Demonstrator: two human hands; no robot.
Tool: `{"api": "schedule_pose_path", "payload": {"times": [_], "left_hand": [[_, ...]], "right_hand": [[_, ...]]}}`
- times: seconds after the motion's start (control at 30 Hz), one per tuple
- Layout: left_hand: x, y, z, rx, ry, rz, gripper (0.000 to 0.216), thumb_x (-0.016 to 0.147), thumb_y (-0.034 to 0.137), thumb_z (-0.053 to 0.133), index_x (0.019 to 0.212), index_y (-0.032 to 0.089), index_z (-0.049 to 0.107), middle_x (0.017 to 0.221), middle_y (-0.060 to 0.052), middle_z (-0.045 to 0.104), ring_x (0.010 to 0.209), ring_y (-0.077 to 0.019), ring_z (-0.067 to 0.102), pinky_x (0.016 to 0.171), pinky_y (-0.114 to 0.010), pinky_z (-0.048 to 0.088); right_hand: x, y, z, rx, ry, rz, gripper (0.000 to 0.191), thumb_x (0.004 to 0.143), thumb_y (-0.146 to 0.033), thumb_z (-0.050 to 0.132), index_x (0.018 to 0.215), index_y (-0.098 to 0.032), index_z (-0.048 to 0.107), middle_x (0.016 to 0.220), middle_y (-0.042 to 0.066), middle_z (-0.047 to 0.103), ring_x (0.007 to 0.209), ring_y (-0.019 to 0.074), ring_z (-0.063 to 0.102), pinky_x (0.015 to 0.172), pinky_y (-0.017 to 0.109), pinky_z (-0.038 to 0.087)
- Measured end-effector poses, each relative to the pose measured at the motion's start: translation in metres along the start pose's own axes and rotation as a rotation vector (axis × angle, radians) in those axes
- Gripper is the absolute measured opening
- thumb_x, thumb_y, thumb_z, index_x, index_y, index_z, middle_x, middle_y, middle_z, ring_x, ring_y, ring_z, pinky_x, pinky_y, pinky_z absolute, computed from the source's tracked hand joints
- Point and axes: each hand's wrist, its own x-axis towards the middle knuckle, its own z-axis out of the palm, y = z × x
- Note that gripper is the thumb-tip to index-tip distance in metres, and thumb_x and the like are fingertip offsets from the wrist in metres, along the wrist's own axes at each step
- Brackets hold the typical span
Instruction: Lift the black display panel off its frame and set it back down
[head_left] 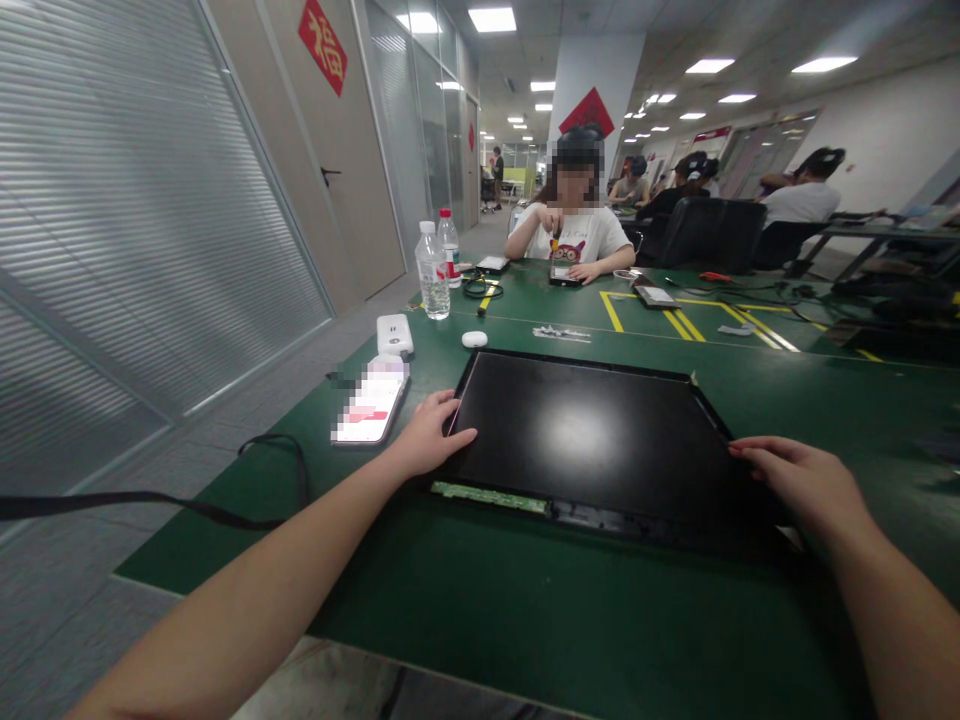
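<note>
A large black display panel (570,420) lies flat on the green table, with a bright reflection in its middle. Along its near edge runs a narrow green circuit board (491,497). My left hand (431,440) grips the panel's left edge, the thumb over the top face and the fingers at the outer side. On the opposite side, my right hand (799,475) pinches at the panel's right edge, thumb and forefinger together. Whether a thin strip sits between those fingertips is too small to tell.
Left of the panel lie a lit phone (371,405), a white power bank (394,335) and a white earbud case (474,340). Two bottles (433,280) stand behind them. A black strap (187,507) crosses the table's left edge. Across the table sits a person (574,230) handling a small device.
</note>
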Motion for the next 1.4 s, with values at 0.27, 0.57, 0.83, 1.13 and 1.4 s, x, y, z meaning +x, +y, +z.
{"api": "schedule_pose_path", "payload": {"times": [0.27,0.57,0.83,1.13,1.4], "left_hand": [[0.0,0.002,-0.001,-0.005,-0.004,-0.015,0.06,0.082,0.049,0.063,0.128,0.011,0.063,0.149,-0.022,0.045,0.138,-0.0368,0.044,0.116,-0.049,0.034],[0.0,0.001,0.002,0.043,-0.001,0.002,0.061,0.084,0.049,0.06,0.131,0.01,0.061,0.149,-0.022,0.045,0.138,-0.0365,0.044,0.116,-0.05,0.033],[0.001,0.0,0.003,0.056,0.019,0.015,0.057,0.084,0.047,0.062,0.127,0.011,0.063,0.148,-0.021,0.046,0.137,-0.0376,0.045,0.115,-0.051,0.034],[-0.004,0.005,-0.001,0.05,0.02,0.052,0.061,0.086,0.04,0.064,0.14,0.013,0.055,0.153,-0.021,0.04,0.141,-0.037,0.041,0.116,-0.05,0.033],[-0.012,0.013,-0.023,0.023,-0.184,0.336,0.053,0.08,0.041,0.077,0.13,0.029,0.067,0.153,-0.011,0.047,0.14,-0.0343,0.041,0.113,-0.053,0.036]], "right_hand": [[-0.004,-0.004,-0.001,0.004,0.006,-0.014,0.036,0.056,-0.049,0.058,0.076,-0.026,0.078,0.086,0.004,0.078,0.075,0.027,0.069,0.074,0.04,0.045],[-0.001,0.001,-0.001,-0.01,0.017,-0.055,0.037,0.058,-0.051,0.057,0.077,-0.026,0.078,0.084,0.004,0.078,0.074,0.0269,0.07,0.074,0.04,0.045],[0.001,0.004,0.0,-0.045,0.016,-0.067,0.039,0.058,-0.051,0.056,0.079,-0.027,0.078,0.085,0.004,0.078,0.073,0.0262,0.069,0.073,0.039,0.045],[-0.005,-0.005,-0.003,-0.064,0.02,-0.06,0.038,0.057,-0.05,0.056,0.077,-0.026,0.078,0.076,0.004,0.076,0.076,0.0281,0.069,0.07,0.039,0.046],[-0.003,-0.005,-0.003,-0.091,-0.007,-0.024,0.038,0.06,-0.05,0.057,0.081,-0.027,0.078,0.078,0.004,0.075,0.078,0.0282,0.069,0.069,0.039,0.046]]}}
